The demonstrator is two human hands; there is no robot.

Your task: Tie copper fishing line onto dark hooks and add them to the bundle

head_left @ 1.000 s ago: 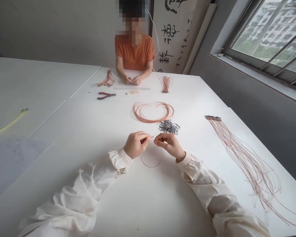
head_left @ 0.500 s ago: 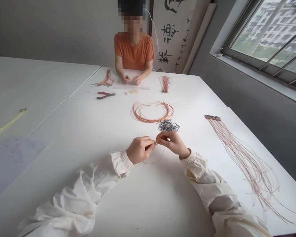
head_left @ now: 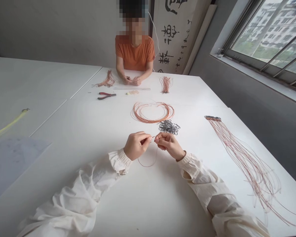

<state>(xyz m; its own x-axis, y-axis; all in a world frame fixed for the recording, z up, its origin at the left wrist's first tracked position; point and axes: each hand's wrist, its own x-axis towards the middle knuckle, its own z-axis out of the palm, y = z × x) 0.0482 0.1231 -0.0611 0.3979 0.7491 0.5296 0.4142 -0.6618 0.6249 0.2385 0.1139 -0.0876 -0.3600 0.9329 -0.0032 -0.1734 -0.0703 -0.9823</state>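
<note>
My left hand (head_left: 137, 145) is closed in a pinch on a small fish hook, mostly hidden by the fingers, with only a dark, reddish tip showing. Just to its right, my right hand (head_left: 169, 144) pinches a thin orange line between thumb and fingers. A slack loop of the line (head_left: 148, 166) hangs below, between both hands. Right behind my right hand lies a pile of dark metal fish hooks (head_left: 169, 126). Beyond it rests a coil of orange line (head_left: 168, 116).
At the right lies a long bundle of lines with hooks (head_left: 233, 144). Across the table a person in an orange shirt (head_left: 135, 54) sits near pliers (head_left: 106, 95), a ruler (head_left: 132, 89) and two smaller line bundles (head_left: 165, 85). A plastic sheet (head_left: 14, 161) lies at left.
My hands have drawn slightly apart, the left one moving left and a little up. The line loop has shifted left. The other person's hands have come closer together.
</note>
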